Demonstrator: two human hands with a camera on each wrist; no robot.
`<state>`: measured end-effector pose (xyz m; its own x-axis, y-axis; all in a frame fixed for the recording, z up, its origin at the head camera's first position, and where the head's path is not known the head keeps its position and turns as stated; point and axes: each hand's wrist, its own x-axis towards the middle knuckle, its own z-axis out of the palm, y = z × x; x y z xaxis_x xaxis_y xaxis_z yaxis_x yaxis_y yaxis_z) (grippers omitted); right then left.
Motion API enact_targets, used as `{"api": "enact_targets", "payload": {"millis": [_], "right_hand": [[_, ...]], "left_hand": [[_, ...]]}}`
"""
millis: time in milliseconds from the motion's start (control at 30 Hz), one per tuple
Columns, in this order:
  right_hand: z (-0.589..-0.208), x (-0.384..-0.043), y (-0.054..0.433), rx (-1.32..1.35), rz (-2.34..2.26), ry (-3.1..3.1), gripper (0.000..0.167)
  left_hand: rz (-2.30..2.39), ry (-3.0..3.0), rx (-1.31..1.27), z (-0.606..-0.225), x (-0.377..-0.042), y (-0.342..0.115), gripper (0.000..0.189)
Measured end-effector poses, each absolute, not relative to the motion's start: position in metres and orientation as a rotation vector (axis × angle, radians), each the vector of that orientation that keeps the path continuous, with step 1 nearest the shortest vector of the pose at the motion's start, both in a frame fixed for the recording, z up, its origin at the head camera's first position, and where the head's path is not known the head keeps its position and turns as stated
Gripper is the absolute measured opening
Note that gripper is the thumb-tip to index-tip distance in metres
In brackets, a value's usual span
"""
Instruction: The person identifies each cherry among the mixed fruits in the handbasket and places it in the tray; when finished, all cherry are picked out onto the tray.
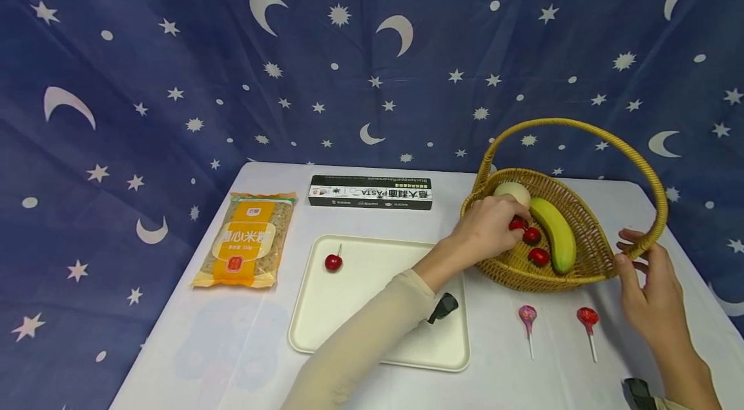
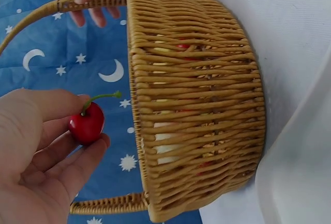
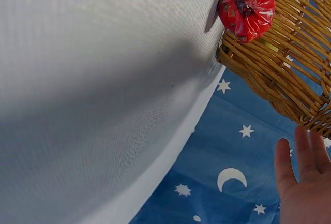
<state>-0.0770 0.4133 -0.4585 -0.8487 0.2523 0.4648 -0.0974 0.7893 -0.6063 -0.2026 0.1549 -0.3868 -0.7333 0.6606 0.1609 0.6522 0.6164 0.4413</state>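
My left hand [image 1: 488, 229] reaches over the wicker basket [image 1: 504, 276] and pinches a red cherry [image 2: 87, 124] by its sides, its green stem uppermost. Inside the basket lie a yellow banana [image 1: 554, 235], a pale round item [image 1: 513, 192] partly behind the hand, and small red fruits [image 1: 538, 257]. At the basket's right end, my right hand [image 1: 653, 287] holds the base of the arched handle [image 1: 657, 203], thumb on the near side and fingers behind. Another cherry [image 1: 333, 262] with its stem up sits on a cream tray [image 1: 308, 307], under my left forearm.
Two wrapped lollipops, one pink-purple [image 1: 527, 314] and one red [image 1: 588, 317], lie in front of the basket. A black-and-white pasta box [image 1: 370, 192] lies at the back, and an orange-and-clear bag of pasta [image 1: 247, 242] at the left. A starry blue cloth [image 1: 360, 93] hangs behind the table.
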Motion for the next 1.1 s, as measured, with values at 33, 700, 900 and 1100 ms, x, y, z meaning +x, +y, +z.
{"api": "enact_targets", "payload": {"millis": [33, 700, 900, 1100], "right_hand": [[-0.459, -0.077, 0.413, -0.119, 0.866, -2.438, 0.048], [-0.459, -0.077, 0.410, -0.157, 0.863, -2.433, 0.048], [-0.459, -0.077, 0.408, -0.149, 0.861, -2.419, 0.047], [-0.460, -0.079, 0.408, -0.193, 0.828, -2.445, 0.047]], "left_hand": [[0.777, 2.805, 1.139, -0.386, -0.202, 0.152, 0.029], [1.123, 2.864, 1.101, -0.375, -0.185, 0.075, 0.029], [1.278, 2.836, 1.058, -0.381, -0.182, 0.044, 0.027], [1.363, 2.874, 0.982, -0.389, -0.179, 0.010, 0.027]]}}
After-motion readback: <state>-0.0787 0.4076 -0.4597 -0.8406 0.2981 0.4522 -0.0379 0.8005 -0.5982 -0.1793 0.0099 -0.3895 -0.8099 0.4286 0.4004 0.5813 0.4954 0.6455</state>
